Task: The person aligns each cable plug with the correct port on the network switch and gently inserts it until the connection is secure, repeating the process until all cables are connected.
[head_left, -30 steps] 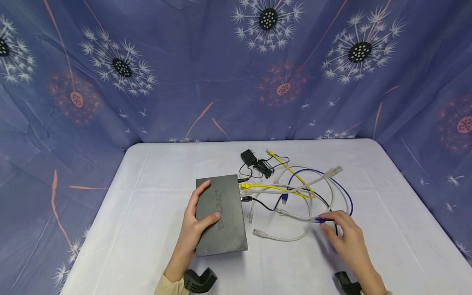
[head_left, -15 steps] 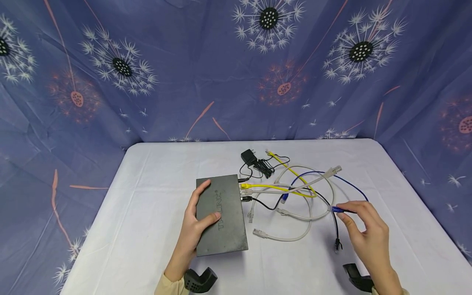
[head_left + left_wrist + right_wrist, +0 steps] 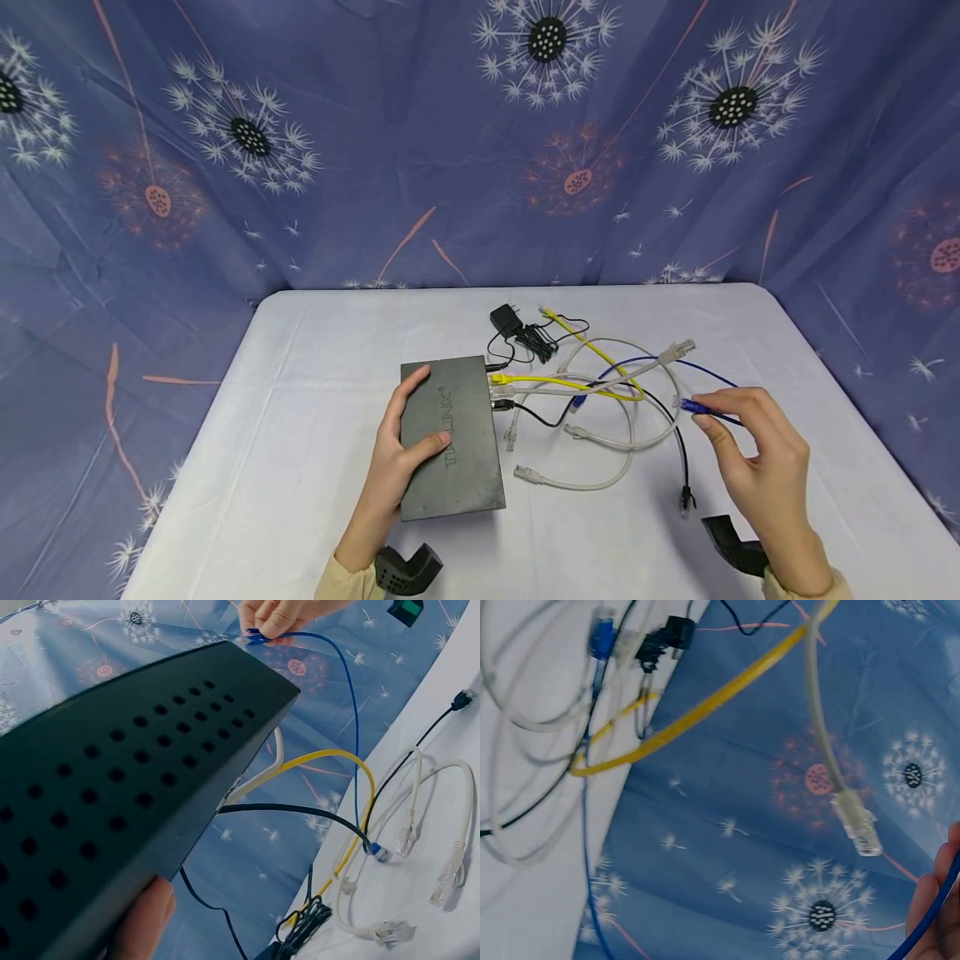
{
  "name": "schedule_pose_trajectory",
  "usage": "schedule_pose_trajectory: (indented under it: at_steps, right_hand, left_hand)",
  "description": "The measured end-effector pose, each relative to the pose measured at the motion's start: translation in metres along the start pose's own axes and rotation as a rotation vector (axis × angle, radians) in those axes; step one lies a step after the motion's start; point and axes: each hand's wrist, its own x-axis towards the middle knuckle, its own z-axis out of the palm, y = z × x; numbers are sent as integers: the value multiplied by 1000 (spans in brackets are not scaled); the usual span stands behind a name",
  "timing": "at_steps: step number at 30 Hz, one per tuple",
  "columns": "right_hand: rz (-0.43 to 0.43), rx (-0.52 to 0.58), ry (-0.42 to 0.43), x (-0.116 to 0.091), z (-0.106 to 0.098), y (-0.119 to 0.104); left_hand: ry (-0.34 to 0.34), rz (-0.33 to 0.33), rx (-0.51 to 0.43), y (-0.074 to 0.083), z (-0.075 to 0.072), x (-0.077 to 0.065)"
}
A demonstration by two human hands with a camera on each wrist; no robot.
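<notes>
Head view: the TP-LINK box (image 3: 470, 435) at six o'clock is gripped by the left hand (image 3: 397, 454); the blue Ethernet plug (image 3: 692, 406) at four, presumably light, best held mid-body, is pinched by the right hand (image 3: 765, 462).

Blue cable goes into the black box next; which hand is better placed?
Right hand, I'd judge: it pinches one blue plug, whose clear tip points toward the black box. The left hand is occupied, gripping that box.
</notes>
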Motion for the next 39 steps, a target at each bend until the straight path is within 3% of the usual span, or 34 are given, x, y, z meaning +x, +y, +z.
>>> schedule_pose_trajectory:
  at_steps: [8, 23, 30, 39]
  right_hand:
    - [-22, 28, 79, 19, -2, -12]
    - [-35, 138, 174, 31, -7, -18]
    - [-68, 208, 165, 36, -4, -29]
    - [-101, 286, 84, 38, 9, -38]
  left_hand:
    - [2, -9, 4, 1, 0, 0]
    - [7, -14, 6, 1, 1, -1]
    - [5, -12, 0, 1, 1, -2]
    - [-4, -2, -10, 1, 3, -2]
